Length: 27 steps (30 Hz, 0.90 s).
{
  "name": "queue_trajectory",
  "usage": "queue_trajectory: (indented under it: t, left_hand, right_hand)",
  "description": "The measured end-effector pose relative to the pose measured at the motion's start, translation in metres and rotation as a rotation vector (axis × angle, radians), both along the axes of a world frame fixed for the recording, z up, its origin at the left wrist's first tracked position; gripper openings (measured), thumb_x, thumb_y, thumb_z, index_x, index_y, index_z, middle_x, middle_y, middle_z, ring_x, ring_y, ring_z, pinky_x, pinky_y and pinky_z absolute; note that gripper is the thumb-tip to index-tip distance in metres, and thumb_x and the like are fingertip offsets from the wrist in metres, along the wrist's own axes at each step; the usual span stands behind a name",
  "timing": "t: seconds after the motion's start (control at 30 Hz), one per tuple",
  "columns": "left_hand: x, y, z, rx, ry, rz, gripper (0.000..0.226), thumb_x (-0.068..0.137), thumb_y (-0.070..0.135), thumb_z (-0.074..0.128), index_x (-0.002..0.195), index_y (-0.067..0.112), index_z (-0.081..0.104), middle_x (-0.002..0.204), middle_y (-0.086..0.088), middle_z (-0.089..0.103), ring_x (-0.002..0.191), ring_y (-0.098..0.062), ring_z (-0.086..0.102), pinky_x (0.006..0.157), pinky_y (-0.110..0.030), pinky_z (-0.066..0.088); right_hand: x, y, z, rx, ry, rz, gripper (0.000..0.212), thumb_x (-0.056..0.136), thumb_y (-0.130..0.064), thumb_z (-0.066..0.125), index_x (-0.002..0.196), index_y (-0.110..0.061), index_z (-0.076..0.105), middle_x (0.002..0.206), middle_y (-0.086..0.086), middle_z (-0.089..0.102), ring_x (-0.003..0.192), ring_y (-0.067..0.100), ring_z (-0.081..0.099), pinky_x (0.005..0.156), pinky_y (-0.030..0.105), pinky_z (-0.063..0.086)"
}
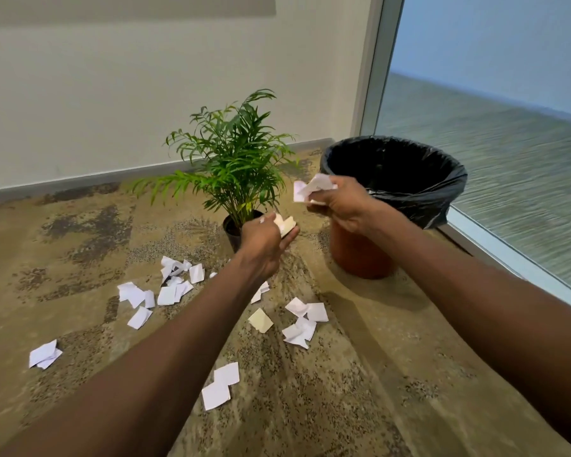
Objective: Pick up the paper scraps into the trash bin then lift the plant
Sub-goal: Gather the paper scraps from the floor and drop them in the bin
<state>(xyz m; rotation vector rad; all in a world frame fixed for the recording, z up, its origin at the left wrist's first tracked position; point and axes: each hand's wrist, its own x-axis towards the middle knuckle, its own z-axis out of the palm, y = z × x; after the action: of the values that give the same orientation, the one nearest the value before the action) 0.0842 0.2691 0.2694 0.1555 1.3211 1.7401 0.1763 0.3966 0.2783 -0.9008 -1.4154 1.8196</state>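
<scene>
Plant (231, 153) upright; both hands (264, 242) (342, 204) clutch paper scraps (312, 188).

The paper scraps (167, 293) are white, save one cream-yellow piece (260, 320). The plant (231, 153) has bright green fronds in a black pot (231, 234). The trash bin (360, 255) is terracotta orange, lined with a glossy black bag (442, 189). The carpet (80, 258) is tan, mottled with dark speckled patches.
</scene>
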Motion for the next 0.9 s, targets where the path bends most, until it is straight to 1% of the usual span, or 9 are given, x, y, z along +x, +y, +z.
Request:
queue_trajectory:
  t: [0.17, 0.23, 0.37, 0.47, 0.57, 0.63, 0.73, 0.83, 0.9]
  left_hand:
    - [0.023, 0.044, 0.049, 0.162, 0.034, -0.106, 0.036, 0.102, -0.007, 0.033, 0.136, -0.006, 0.044, 0.098, -0.009, 0.055, 0.089, -0.024, 0.061, 0.084, -0.035, 0.057]
    - [0.031, 0.064, 0.061, 0.198, 0.099, -0.160, 0.038, 0.099, -0.011, 0.035, 0.136, -0.007, 0.043, 0.108, -0.012, 0.056, 0.092, -0.026, 0.062, 0.085, -0.035, 0.058]
    - [0.053, 0.108, 0.072, 0.180, 0.243, -0.221, 0.036, 0.093, -0.016, 0.038, 0.127, -0.009, 0.050, 0.092, -0.007, 0.055, 0.080, -0.020, 0.061, 0.081, -0.033, 0.059]
    - [0.066, 0.138, 0.079, 0.085, 0.293, -0.274, 0.020, 0.097, -0.006, 0.040, 0.101, -0.007, 0.060, 0.085, -0.015, 0.063, 0.077, -0.024, 0.065, 0.073, -0.030, 0.061]
    - [0.072, 0.150, 0.089, 0.054, 0.294, -0.436, 0.028, 0.096, -0.008, 0.037, 0.079, -0.003, 0.059, 0.074, -0.019, 0.063, 0.071, -0.028, 0.062, 0.077, -0.037, 0.056]
    - [0.075, 0.152, 0.095, 0.042, 0.284, -0.514, 0.026, 0.097, -0.005, 0.034, 0.080, -0.004, 0.054, 0.089, -0.022, 0.059, 0.079, -0.033, 0.059, 0.080, -0.048, 0.056]
    - [0.075, 0.153, 0.097, 0.061, 0.184, -0.530, 0.021, 0.101, 0.007, 0.036, 0.085, -0.002, 0.048, 0.096, -0.020, 0.055, 0.070, -0.033, 0.064, 0.058, -0.039, 0.059]
    - [0.067, 0.159, 0.084, 0.118, 0.092, -0.514, 0.018, 0.103, 0.010, 0.034, 0.102, -0.002, 0.047, 0.095, -0.012, 0.048, 0.112, -0.037, 0.049, 0.107, -0.057, 0.034]
    - [0.059, 0.160, 0.075, 0.159, 0.045, -0.484, 0.025, 0.103, 0.010, 0.032, 0.119, -0.004, 0.045, 0.121, -0.017, 0.048, 0.137, -0.042, 0.031, 0.114, -0.060, 0.018]
  right_hand:
    - [0.023, 0.027, 0.038, 0.006, 0.143, -0.140, 0.025, 0.085, 0.014, 0.063, 0.106, 0.000, 0.061, 0.121, 0.028, 0.057, 0.101, 0.039, 0.063, 0.086, 0.043, 0.058]
    - [0.034, 0.039, 0.050, 0.009, 0.192, -0.191, 0.022, 0.083, 0.013, 0.066, 0.101, -0.001, 0.064, 0.120, 0.027, 0.059, 0.102, 0.038, 0.065, 0.077, 0.038, 0.063]
    - [0.055, 0.067, 0.063, 0.035, 0.216, -0.332, 0.040, 0.082, 0.010, 0.071, 0.121, 0.004, 0.063, 0.118, 0.021, 0.063, 0.099, 0.033, 0.067, 0.061, 0.027, 0.060]
    - [0.069, 0.089, 0.064, 0.012, 0.146, -0.412, 0.042, 0.082, 0.013, 0.068, 0.123, 0.005, 0.062, 0.117, 0.021, 0.065, 0.094, 0.030, 0.068, 0.050, 0.022, 0.055]
    - [0.075, 0.105, 0.062, -0.006, -0.046, -0.495, 0.038, 0.085, 0.016, 0.060, 0.121, 0.006, 0.060, 0.119, 0.021, 0.061, 0.082, 0.026, 0.064, 0.043, 0.025, 0.054]
    - [0.081, 0.110, 0.061, -0.087, -0.096, -0.453, 0.030, 0.087, 0.016, 0.053, 0.115, 0.006, 0.055, 0.127, 0.024, 0.054, 0.090, 0.033, 0.063, 0.053, 0.041, 0.060]
    - [0.090, 0.111, 0.060, -0.195, -0.115, -0.301, 0.050, 0.089, 0.004, 0.049, 0.138, -0.002, 0.041, 0.153, 0.023, 0.031, 0.133, 0.045, 0.041, 0.092, 0.067, 0.049]
    - [0.093, 0.113, 0.057, -0.213, -0.093, -0.314, 0.066, 0.088, 0.003, 0.047, 0.150, -0.009, 0.026, 0.160, 0.024, 0.007, 0.139, 0.061, 0.014, 0.103, 0.069, 0.039]
    - [0.091, 0.111, 0.054, -0.221, -0.045, -0.342, 0.061, 0.089, 0.005, 0.047, 0.145, -0.008, 0.031, 0.158, 0.026, 0.011, 0.137, 0.063, 0.018, 0.104, 0.065, 0.042]
